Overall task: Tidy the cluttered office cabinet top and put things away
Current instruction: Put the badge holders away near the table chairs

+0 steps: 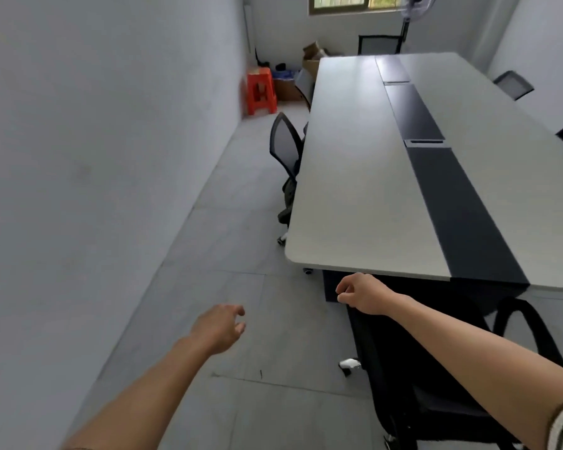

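Two hands loose, empty: left hand (220, 329) over floor aisle (241, 241), right hand (363, 293) near table edge (371, 263).

Head camera (wide-angle) looks down along table (355, 190).

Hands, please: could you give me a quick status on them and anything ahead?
Left hand open, empty. Right hand loosely curled, empty. No cabinet top in view. Long table and black chair close on the right.

Soft window (355, 1) daylight — blurry, warped edges
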Motion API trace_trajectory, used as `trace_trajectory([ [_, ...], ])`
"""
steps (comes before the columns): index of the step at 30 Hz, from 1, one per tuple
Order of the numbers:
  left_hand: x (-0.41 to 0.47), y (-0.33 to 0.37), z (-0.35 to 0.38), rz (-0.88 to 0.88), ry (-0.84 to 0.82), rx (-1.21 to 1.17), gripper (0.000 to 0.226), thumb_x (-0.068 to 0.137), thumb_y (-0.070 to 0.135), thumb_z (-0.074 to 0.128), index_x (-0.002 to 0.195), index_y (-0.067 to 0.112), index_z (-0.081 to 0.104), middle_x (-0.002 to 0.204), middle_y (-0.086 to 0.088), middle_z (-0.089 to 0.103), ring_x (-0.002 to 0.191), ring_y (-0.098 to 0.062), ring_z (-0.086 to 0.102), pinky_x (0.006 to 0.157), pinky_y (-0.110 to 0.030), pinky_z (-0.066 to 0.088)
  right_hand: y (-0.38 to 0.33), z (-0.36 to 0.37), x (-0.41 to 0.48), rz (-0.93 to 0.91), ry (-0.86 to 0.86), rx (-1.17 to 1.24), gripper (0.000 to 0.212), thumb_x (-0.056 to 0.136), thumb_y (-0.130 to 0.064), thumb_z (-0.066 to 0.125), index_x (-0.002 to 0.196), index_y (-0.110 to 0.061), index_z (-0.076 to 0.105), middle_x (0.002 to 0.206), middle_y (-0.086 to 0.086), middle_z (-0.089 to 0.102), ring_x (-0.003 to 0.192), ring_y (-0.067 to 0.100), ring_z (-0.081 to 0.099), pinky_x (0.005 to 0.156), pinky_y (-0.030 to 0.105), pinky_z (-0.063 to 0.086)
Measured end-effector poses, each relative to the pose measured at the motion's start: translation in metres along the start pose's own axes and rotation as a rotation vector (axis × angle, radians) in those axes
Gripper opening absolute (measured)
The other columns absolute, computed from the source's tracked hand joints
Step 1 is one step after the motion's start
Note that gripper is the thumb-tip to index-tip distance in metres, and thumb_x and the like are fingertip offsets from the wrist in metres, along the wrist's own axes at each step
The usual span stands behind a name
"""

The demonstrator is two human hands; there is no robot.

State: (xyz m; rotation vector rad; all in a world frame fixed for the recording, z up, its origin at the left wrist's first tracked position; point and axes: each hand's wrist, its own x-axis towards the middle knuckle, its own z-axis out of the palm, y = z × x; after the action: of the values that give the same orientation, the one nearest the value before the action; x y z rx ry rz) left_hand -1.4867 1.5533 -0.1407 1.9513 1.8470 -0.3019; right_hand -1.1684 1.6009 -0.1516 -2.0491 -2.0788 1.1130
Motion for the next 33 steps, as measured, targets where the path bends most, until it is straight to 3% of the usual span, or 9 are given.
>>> trace_trajectory([
  [5, 0.058, -0.053, -0.04, -0.01, 0.02, -0.027, 0.041, 0.096, 0.039, 0.05, 0.134, 0.024, 0.052, 0.128, -0.003, 0.06, 0.114, -0.021, 0.057, 0.095, -0.033, 0.047, -0.057, -0.009, 0.075, -0.034, 0.01, 0.006, 0.017, 0.09, -0.028, 0.061, 0.105, -0.022, 0.069, 0.09, -0.006, 0.064, 0.088, 0.016, 0.064, 0.084, 0.031, 0.052],
  [16, 0.275, -0.143, -0.182, 0.019, 0.052, -0.039, 0.038, 0.096, 0.038, 0.05, 0.132, 0.025, 0.053, 0.127, -0.001, 0.061, 0.113, -0.019, 0.058, 0.096, -0.034, 0.047, -0.162, -0.071, 0.326, 0.036, 0.083, 0.056, 0.019, 0.086, -0.019, 0.056, 0.097, -0.021, 0.072, 0.087, -0.001, 0.069, 0.084, 0.021, 0.067, 0.075, 0.031, 0.054],
  [22, 0.383, -0.191, -0.257, 0.026, 0.062, -0.052, 0.038, 0.096, 0.038, 0.05, 0.131, 0.025, 0.053, 0.126, -0.001, 0.061, 0.112, -0.018, 0.059, 0.094, -0.032, 0.048, -0.223, -0.118, 0.433, 0.044, 0.085, 0.029, 0.018, 0.089, -0.026, 0.061, 0.103, -0.02, 0.071, 0.097, -0.001, 0.07, 0.087, 0.017, 0.064, 0.077, 0.03, 0.051],
  [29, 0.538, -0.236, -0.316, 0.124, 0.02, -0.038, 0.038, 0.096, 0.039, 0.052, 0.131, 0.025, 0.054, 0.125, -0.002, 0.061, 0.11, -0.018, 0.059, 0.095, -0.033, 0.048, -0.255, -0.158, 0.552, 0.138, 0.33, 0.083, 0.023, 0.091, -0.032, 0.059, 0.111, -0.023, 0.067, 0.1, -0.007, 0.07, 0.089, 0.014, 0.061, 0.079, 0.029, 0.048],
  [33, 0.621, -0.254, -0.363, 0.205, -0.02, -0.003, 0.038, 0.096, 0.039, 0.052, 0.131, 0.025, 0.054, 0.125, -0.002, 0.061, 0.11, -0.017, 0.059, 0.095, -0.032, 0.048, -0.273, -0.179, 0.607, 0.268, 0.425, 0.127, 0.036, 0.09, -0.042, 0.059, 0.122, -0.026, 0.061, 0.115, -0.004, 0.066, 0.104, 0.018, 0.061, 0.085, 0.031, 0.049],
])
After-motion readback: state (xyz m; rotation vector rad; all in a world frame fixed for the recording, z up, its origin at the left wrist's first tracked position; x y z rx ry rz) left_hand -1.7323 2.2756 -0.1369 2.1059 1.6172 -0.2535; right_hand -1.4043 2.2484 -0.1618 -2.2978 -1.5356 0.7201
